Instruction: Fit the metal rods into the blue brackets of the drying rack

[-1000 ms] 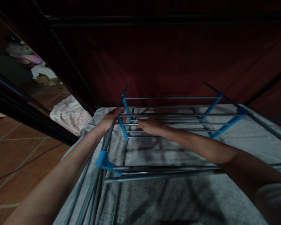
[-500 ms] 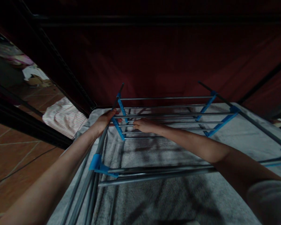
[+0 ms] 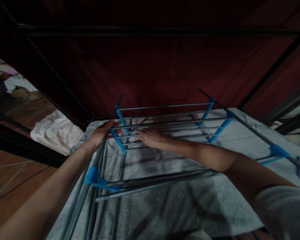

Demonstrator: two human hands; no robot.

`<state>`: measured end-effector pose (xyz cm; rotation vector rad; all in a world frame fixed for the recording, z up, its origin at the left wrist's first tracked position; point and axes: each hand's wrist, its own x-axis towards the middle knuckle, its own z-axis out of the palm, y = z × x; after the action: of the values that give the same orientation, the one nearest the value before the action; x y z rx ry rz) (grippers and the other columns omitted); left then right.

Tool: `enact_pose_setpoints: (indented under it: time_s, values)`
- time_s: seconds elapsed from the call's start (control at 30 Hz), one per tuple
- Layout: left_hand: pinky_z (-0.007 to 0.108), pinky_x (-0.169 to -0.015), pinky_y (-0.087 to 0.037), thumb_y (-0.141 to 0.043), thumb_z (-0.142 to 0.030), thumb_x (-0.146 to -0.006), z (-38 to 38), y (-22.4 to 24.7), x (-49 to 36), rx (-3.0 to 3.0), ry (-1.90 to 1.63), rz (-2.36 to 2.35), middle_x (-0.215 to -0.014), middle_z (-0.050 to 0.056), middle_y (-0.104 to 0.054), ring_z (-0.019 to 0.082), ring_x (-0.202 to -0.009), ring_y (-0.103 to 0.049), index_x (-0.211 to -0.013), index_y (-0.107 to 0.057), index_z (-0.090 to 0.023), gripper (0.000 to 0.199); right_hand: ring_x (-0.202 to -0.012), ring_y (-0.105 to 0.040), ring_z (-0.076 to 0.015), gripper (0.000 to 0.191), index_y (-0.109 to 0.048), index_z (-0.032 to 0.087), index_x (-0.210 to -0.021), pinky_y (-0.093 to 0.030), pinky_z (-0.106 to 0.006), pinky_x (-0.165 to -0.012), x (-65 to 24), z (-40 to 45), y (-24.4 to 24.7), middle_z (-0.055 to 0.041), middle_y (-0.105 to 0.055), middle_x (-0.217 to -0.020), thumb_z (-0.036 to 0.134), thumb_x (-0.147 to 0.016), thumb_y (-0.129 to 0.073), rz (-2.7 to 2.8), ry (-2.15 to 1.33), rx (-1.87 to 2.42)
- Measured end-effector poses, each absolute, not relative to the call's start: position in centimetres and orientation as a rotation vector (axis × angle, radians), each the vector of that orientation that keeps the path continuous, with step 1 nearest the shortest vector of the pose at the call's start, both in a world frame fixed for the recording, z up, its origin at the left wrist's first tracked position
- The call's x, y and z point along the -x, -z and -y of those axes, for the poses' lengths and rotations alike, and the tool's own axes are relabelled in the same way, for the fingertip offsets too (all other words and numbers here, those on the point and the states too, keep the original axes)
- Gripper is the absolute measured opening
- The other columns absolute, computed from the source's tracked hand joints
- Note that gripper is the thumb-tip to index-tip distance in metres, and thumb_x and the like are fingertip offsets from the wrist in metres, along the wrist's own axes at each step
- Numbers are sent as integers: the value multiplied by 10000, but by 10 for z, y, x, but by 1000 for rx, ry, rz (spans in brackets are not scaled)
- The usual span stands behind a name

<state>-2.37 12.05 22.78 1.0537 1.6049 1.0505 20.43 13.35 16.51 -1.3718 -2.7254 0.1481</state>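
A metal drying rack [image 3: 170,124] with grey tubes and blue plastic brackets lies across a grey fleecy blanket [image 3: 150,163]. My left hand [image 3: 102,133] wraps round its left side pole beside a blue end bracket [image 3: 118,141]; some fingertips show past the pole. Among the thin crossbars, near that bracket, my right hand [image 3: 150,137] is closed on one of the rods. Nearer to me, a blue corner joint [image 3: 95,178] sits on the left pole, with loose-looking tubes [image 3: 150,188] running rightward from it.
Behind the rack rises a dark red panel [image 3: 160,73] in a black frame [image 3: 50,76]. Striped cloth [image 3: 57,131] lies to the left, above a tiled floor [image 3: 15,180]. Another blue joint [image 3: 278,150] is on the right pole.
The view has shifted slightly to the right, so the rack and both hands appear further left. My hands keep the same holds; the right hand's fingers have shifted a little on the rod.
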Motion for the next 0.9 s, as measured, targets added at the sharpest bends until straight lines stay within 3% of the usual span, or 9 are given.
enact_pose_setpoints:
  time_s: [0.33,0.47,0.63,0.9]
  values:
    - [282,-788,-567,-546,-473,-958,-118,-234,19,-1060,-1027,-1645,-795,17,-767,204,-830,-735,-1003,-683,-229,283,-1081,-709,-283,395,-694,149,-1175,-531,-374,-889,-223,-135,-162,-159,-742,-1188,355,-1046,-383,2688,-144,1546]
    - [290,-755,-579,-552,-485,-957,-122,-227,24,-1057,-1037,-1632,-782,32,-760,215,-832,-736,-1065,-680,-214,319,-1066,-721,-293,385,-743,129,-1106,-536,-369,-877,-219,-140,-165,-179,-755,-1150,279,-1006,-402,2718,-153,1590]
    - [277,-784,-589,-584,-543,-934,-131,-213,36,-1098,-1051,-1585,-796,33,-754,190,-820,-737,-1119,-673,-192,406,-1079,-716,-312,411,-757,116,-1126,-541,-383,-878,-218,-144,-165,-198,-749,-1166,302,-994,-415,2745,-133,1581]
    - [268,-745,-602,-549,-464,-966,-134,-213,37,-1097,-1032,-1587,-890,71,-765,163,-775,-744,-1244,-635,-139,436,-1089,-713,-319,418,-767,118,-1131,-548,-368,-866,-217,-151,-161,-186,-751,-1174,327,-975,-440,2740,-187,1588]
